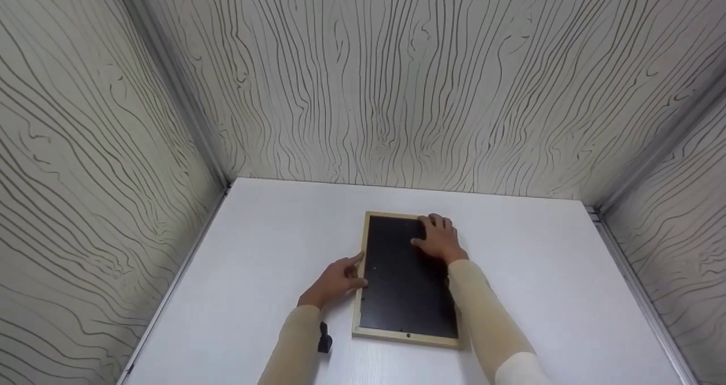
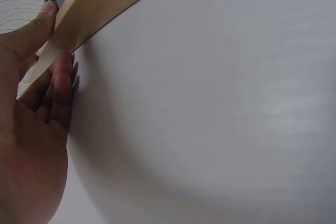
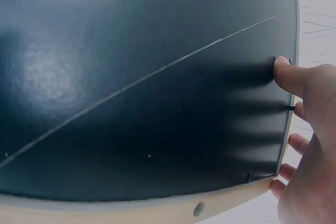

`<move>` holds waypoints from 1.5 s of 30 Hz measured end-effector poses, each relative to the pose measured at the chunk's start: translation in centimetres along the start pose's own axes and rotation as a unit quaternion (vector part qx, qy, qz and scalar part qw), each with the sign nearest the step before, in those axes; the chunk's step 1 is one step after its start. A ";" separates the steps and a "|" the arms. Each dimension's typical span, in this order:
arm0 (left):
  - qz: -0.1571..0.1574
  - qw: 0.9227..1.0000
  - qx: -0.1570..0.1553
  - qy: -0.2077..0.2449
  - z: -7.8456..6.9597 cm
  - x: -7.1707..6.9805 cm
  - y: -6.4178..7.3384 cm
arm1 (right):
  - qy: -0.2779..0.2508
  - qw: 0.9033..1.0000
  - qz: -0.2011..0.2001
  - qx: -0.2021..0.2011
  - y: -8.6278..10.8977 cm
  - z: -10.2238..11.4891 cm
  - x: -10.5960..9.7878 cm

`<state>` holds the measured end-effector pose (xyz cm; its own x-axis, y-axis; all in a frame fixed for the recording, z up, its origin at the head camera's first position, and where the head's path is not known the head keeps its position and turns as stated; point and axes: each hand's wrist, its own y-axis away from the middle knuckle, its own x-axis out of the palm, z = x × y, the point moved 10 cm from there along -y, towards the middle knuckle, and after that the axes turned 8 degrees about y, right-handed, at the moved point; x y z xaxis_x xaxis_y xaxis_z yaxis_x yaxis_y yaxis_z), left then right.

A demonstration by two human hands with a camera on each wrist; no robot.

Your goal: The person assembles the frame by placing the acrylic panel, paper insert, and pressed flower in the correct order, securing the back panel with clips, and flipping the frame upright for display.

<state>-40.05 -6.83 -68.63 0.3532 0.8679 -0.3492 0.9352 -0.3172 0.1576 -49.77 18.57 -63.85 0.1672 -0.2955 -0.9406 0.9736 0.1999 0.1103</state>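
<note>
A picture frame [image 1: 408,283] lies face down on the white table, its black backing board and pale wooden rim showing. At its left side my left hand [image 1: 334,280] holds the rim; in the left wrist view the thumb [image 2: 44,19] is on top and the fingers [image 2: 62,85] are against the lower edge. My right hand [image 1: 441,237] grips the far right corner. The right wrist view shows that thumb [image 3: 289,74] over the backing board [image 3: 157,114] and the other fingers at the rim. Small black tabs [image 3: 249,177] sit along the board's edge.
The white table [image 1: 283,220] extends around the frame on all sides. Wood-grain patterned walls [image 1: 385,90] enclose it at the back, left and right. A small black piece [image 1: 324,339] shows beside the left sleeve. A thin pale line [image 3: 126,88] crosses the backing board.
</note>
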 end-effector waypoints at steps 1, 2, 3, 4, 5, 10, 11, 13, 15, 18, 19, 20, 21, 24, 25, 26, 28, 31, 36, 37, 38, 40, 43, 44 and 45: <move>0.000 1.000 0.001 0.000 -0.1 0.0 0.0 | 0.000 1.000 0.004 0.001 0.0 -0.1 0.1; 0.001 1.000 0.003 -0.001 -0.1 0.0 -0.1 | 0.001 1.000 0.009 0.002 -0.1 -0.1 0.2; 0.001 1.000 0.004 -0.002 -0.2 0.1 -0.1 | 0.001 1.000 0.012 0.003 -0.1 -0.2 0.2; 0.002 1.000 0.005 -0.004 -0.2 0.1 -0.1 | 0.002 1.000 0.013 0.002 0.0 -0.1 0.3; 0.002 1.000 0.006 -0.005 -0.3 0.1 -0.1 | 0.003 1.000 0.013 0.001 0.0 -0.1 0.3; 0.004 1.000 0.006 -0.007 -0.6 0.1 -0.1 | -0.005 1.000 -0.008 0.000 0.1 -0.1 -0.2; 0.004 1.000 0.005 -0.007 -0.6 0.1 -0.1 | -0.008 1.000 -0.008 0.003 0.2 -0.1 -0.2; 0.004 1.000 0.006 -0.012 -0.6 0.0 -0.2 | -0.009 1.000 -0.012 0.007 0.2 -0.2 -0.3; 0.002 1.000 0.006 -0.016 -0.6 0.0 -0.3 | -0.010 1.000 -0.018 0.007 0.2 -0.3 -0.4; -0.001 1.000 0.001 -0.016 -0.4 0.0 -0.3 | -0.009 1.000 -0.027 0.007 0.3 -0.3 -0.5; -0.002 1.000 0.001 -0.014 -0.4 0.0 -0.3 | -0.009 1.000 -0.028 0.008 0.4 -0.3 -0.6; -0.002 1.000 -0.002 -0.014 -0.3 0.0 -0.3 | -0.011 0.999 -0.030 0.009 0.4 -0.4 -0.6; -0.002 1.000 -0.004 -0.014 -0.3 0.1 -0.2 | -0.012 0.999 -0.031 0.009 0.5 -0.4 -0.6; -0.001 1.000 -0.008 -0.014 -0.2 0.2 0.0 | -0.013 0.999 -0.033 0.007 0.7 -0.4 -0.6; -0.001 1.000 -0.008 -0.013 -0.3 0.2 0.0 | -0.012 0.999 -0.035 0.004 0.8 -0.3 -0.7; -0.002 1.000 -0.008 -0.012 -0.3 0.2 0.1 | -0.012 0.999 -0.036 0.001 0.8 -0.2 -0.7; -0.003 1.000 -0.009 -0.007 -0.5 0.1 0.2 | -0.004 0.999 -0.039 -0.005 0.9 0.0 -0.8; -0.003 1.000 -0.004 -0.007 -0.7 0.0 0.1 | 0.012 0.999 -0.039 -0.010 0.8 0.2 -0.9; -0.001 1.000 0.003 -0.014 -0.6 0.0 -0.1 | 0.032 0.999 -0.038 -0.007 0.6 0.4 -1.0; -0.001 1.000 0.003 -0.014 -0.6 0.0 -0.2 | 0.036 0.998 -0.041 -0.007 0.7 0.4 -1.1; -0.001 1.000 0.000 -0.015 -0.5 0.0 -0.2 | 0.039 0.998 -0.043 -0.007 0.7 0.5 -1.2; -0.003 1.000 -0.004 -0.018 -0.6 0.0 -0.1 | 0.042 0.998 -0.046 -0.008 0.7 0.7 -1.4; -0.003 1.000 -0.007 -0.021 -0.7 0.0 0.0 | 0.043 0.998 -0.046 -0.005 0.8 0.7 -1.5; -0.004 1.000 -0.008 -0.023 -0.7 0.0 0.0 | 0.043 0.998 -0.045 -0.005 0.8 0.8 -1.5; -0.004 1.000 -0.007 -0.024 -0.7 -0.1 0.0 | 0.042 0.998 -0.044 -0.004 0.8 0.8 -1.5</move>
<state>-40.07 -6.62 -67.93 0.3472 0.8510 -0.3941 0.9375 -0.3047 0.1680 -49.15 18.43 -62.09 0.0667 -0.2326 -0.9703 0.9827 0.1836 0.0235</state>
